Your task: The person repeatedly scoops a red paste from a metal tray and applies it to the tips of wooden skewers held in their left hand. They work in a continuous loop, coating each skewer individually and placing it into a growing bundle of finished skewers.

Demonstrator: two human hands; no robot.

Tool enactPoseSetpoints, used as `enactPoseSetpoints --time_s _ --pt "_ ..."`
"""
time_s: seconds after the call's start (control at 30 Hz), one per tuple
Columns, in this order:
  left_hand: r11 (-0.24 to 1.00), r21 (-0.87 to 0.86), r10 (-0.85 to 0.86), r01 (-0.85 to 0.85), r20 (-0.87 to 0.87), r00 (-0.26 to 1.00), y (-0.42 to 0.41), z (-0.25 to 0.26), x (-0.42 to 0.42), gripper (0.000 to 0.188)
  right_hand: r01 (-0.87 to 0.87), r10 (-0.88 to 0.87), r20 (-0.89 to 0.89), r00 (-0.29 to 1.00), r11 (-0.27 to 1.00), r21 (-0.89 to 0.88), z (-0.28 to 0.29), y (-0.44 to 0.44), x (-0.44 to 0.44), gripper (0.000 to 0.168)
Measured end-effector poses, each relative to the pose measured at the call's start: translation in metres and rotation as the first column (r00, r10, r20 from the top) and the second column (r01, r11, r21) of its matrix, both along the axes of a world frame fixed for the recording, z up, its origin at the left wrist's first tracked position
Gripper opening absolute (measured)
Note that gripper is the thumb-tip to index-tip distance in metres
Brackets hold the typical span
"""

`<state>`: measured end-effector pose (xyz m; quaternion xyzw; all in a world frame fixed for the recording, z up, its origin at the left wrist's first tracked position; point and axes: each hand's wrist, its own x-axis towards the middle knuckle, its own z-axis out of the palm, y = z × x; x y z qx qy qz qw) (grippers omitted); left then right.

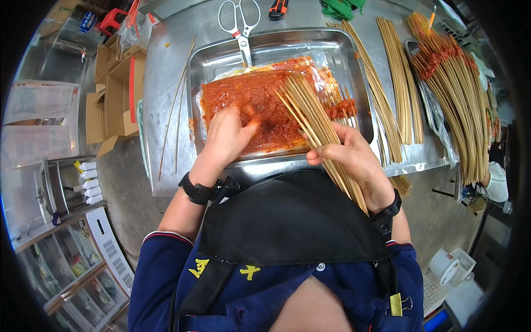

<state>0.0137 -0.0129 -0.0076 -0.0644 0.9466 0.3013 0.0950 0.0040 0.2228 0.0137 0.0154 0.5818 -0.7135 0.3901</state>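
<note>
My left hand [227, 135] reaches into a slab of red, sauce-coated marinated meat [249, 89]. Its fingertips are sunk among the pieces, so whether they pinch one is hidden. A fanned bundle of bamboo skewers [317, 112] is held in my right hand [352, 151], thumb across the sticks. Their upper ends lean over the meat's right side. Meat and clear plastic film [325, 76] lie in a rectangular stainless steel tray [286, 39]. At the tray's right side, several skewers carry red meat [344, 108] near their tips.
White-handled scissors [242, 35] rest on the tray's far rim. Behind it lie a utility knife [278, 9] and a green cloth [342, 7]. Loose skewers [400, 83] are on the steel table [166, 54]. Rightward, a heap of loaded skewers [454, 103] overhangs another tray. Cardboard boxes [118, 97] stand left.
</note>
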Motion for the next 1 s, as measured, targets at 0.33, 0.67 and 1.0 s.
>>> enactPoseSetpoints --time_s 0.33,0.67,1.0 --pt "0.99 0.077 0.118 -0.116 -0.03 0.993 -0.017 -0.023 0.005 0.017 -0.032 0.032 -0.003 0.999 0.999 0.003 0.001 -0.003 0.001 0.031" --pt "0.031 0.955 0.284 -0.295 0.275 0.919 0.005 -0.009 -0.001 0.023 -0.079 0.078 0.028 0.997 0.994 0.071 0.003 -0.008 0.0 0.023" --pt "-0.006 0.975 0.306 -0.22 0.211 0.928 0.006 -0.005 -0.002 0.02 -0.104 0.101 0.042 0.994 0.992 0.076 0.001 -0.008 0.0 0.017"
